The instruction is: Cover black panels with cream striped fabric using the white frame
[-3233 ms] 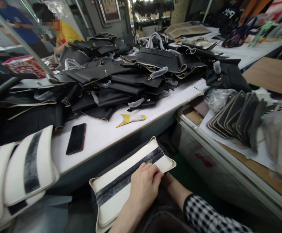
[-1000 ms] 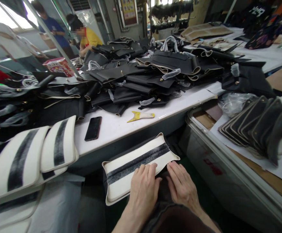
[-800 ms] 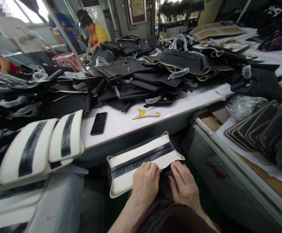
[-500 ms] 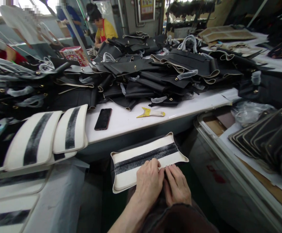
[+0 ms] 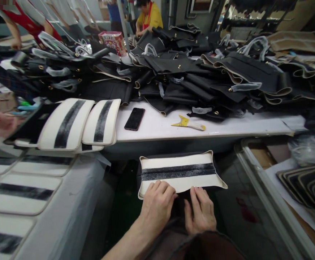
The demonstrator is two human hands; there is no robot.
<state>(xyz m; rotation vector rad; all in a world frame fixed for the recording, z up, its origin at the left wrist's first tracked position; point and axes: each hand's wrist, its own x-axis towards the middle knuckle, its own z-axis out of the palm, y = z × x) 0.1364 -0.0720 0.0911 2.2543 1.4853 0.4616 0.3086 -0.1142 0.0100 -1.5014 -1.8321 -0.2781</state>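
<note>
Over my lap lies a black bag piece with a white base panel (image 5: 179, 183) facing up, a dark stripe running along its middle and its corners turned up. My left hand (image 5: 157, 202) is closed on the near edge of this panel, fingers bent over it and thumb close to the rim. A short way along the same edge, my right hand (image 5: 201, 209) pinches it with fingertips on top; its thumb is partly below. The bag's body under the panel is mostly hidden.
A white table (image 5: 157, 134) ahead bears a phone (image 5: 134, 119), a yellow-ended tool (image 5: 188, 123) and a heap of black bags (image 5: 173, 68). Striped white panels (image 5: 68, 124) are at left. Dark panels (image 5: 303, 184) stand at right. A person in yellow (image 5: 154, 16) works behind.
The view has turned left and tilted slightly down. My hands have moved farther apart along the panel's near edge, and the panel lies more level.
</note>
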